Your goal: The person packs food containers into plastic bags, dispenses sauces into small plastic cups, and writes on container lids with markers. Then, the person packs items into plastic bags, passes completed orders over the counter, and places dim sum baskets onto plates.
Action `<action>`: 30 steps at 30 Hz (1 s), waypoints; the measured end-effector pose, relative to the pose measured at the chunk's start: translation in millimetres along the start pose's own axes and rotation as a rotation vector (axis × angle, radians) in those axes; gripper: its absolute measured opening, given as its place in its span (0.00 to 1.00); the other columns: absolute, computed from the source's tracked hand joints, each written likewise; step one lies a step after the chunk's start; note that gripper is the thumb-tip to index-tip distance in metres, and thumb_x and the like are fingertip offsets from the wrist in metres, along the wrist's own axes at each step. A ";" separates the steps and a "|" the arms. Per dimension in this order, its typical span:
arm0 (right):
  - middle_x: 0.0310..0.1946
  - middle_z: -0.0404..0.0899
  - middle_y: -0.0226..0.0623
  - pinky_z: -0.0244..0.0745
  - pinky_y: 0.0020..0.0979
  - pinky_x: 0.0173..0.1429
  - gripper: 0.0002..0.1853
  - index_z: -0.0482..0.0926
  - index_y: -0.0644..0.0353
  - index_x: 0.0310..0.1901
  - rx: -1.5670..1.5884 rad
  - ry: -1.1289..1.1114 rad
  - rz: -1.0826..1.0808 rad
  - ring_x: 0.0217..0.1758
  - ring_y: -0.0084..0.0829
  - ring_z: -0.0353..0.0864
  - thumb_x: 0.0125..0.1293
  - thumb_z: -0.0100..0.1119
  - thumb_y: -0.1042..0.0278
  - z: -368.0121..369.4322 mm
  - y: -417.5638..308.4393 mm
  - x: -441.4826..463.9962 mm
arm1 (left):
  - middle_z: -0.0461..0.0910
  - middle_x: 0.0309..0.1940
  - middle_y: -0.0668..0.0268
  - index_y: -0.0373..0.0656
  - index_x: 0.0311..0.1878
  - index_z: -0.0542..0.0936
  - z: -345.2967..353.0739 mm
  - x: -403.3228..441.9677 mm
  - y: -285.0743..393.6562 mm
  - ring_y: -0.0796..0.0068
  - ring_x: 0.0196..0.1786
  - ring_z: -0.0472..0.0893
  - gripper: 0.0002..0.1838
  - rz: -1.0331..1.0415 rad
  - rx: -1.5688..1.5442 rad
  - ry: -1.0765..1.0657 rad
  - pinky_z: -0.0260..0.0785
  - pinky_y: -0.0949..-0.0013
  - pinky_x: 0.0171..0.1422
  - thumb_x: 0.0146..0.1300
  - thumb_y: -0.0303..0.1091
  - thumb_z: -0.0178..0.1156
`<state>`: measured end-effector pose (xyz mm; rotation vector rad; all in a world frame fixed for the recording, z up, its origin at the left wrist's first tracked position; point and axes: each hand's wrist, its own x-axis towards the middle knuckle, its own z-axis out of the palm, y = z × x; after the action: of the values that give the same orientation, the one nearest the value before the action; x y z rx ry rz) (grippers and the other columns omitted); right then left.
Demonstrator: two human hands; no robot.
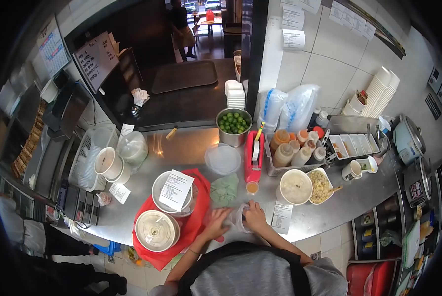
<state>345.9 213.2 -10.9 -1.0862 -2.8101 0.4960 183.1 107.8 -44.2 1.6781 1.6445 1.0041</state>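
At the counter's front edge, a crumpled clear plastic bag [237, 220] lies between my two hands. My left hand [218, 223] grips its left side, the fingertips partly lost in the film. The curled fingers of my right hand [254, 217] hold its right side. Just beyond is a folded green cloth [224, 190], with a small sauce cup [252, 187] to its right. Left of my hands, a red plastic bag [200, 190] lies spread under two lidded tubs; a receipt [176, 191] rests on the farther tub [158, 183], and the nearer tub [157, 231] is closed.
A red tape dispenser [254, 160] stands before a pot of limes [234, 122]. Sauce bottles fill a bin [282, 170] at right, near a lidded bowl [295, 187] and a rice container [321, 186]. Stacked tubs [110, 164] stand left; another person's legs [58, 246] show lower left.
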 end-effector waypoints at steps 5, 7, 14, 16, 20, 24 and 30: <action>0.46 0.66 0.44 0.76 0.41 0.41 0.15 0.77 0.60 0.36 0.188 0.058 -0.106 0.40 0.45 0.75 0.43 0.63 0.69 10.4 1.6 -2.6 | 0.72 0.48 0.65 0.45 0.55 0.72 30.7 14.5 -11.6 0.61 0.56 0.65 0.35 0.043 0.158 0.092 0.54 0.57 0.58 0.38 0.41 0.70; 0.45 0.66 0.44 0.76 0.39 0.42 0.14 0.77 0.59 0.37 0.183 0.004 -0.151 0.38 0.45 0.76 0.45 0.61 0.71 2.6 7.0 -1.3 | 0.74 0.44 0.64 0.44 0.49 0.75 36.4 13.6 -16.0 0.60 0.55 0.66 0.31 0.041 0.140 0.167 0.54 0.58 0.57 0.38 0.43 0.69; 0.46 0.70 0.37 0.65 0.48 0.55 0.10 0.77 0.53 0.37 0.211 0.336 -0.217 0.47 0.40 0.75 0.50 0.56 0.73 -107.4 -28.2 0.6 | 0.74 0.45 0.61 0.44 0.48 0.76 46.4 6.8 -25.2 0.60 0.55 0.66 0.27 0.029 0.178 0.126 0.51 0.57 0.60 0.44 0.46 0.67; 0.46 0.72 0.34 0.53 0.58 0.63 0.09 0.77 0.53 0.36 -0.122 0.453 -0.352 0.52 0.36 0.72 0.51 0.55 0.71 -109.1 -44.3 7.2 | 0.73 0.47 0.59 0.45 0.49 0.76 49.9 7.5 -23.2 0.59 0.56 0.65 0.27 0.027 0.171 0.097 0.48 0.54 0.62 0.47 0.48 0.66; 0.50 0.73 0.32 0.35 0.66 0.65 0.09 0.79 0.52 0.36 -0.046 0.270 -0.474 0.58 0.30 0.68 0.51 0.57 0.68 -62.1 -41.6 15.1 | 0.68 0.53 0.57 0.44 0.53 0.73 63.2 8.7 -24.8 0.54 0.61 0.59 0.30 0.018 0.224 -0.028 0.44 0.51 0.65 0.49 0.50 0.64; 0.46 0.77 0.33 0.36 0.59 0.68 0.07 0.80 0.54 0.34 0.392 0.439 -0.381 0.51 0.34 0.75 0.56 0.58 0.63 -111.3 -47.3 2.9 | 0.66 0.53 0.57 0.43 0.53 0.72 68.1 14.8 -20.0 0.54 0.59 0.60 0.29 0.063 0.228 0.112 0.46 0.52 0.64 0.51 0.51 0.61; 0.42 0.79 0.39 0.66 0.46 0.54 0.14 0.79 0.59 0.36 0.153 -0.150 -0.259 0.39 0.38 0.81 0.60 0.56 0.55 -41.7 -17.8 -7.1 | 0.68 0.50 0.55 0.41 0.50 0.72 67.5 12.3 -29.5 0.52 0.55 0.63 0.24 0.153 0.267 0.113 0.49 0.52 0.61 0.53 0.46 0.60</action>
<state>348.0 207.3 34.6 -0.6697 -2.9208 0.7767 222.1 129.0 -104.2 1.9786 1.8110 1.0024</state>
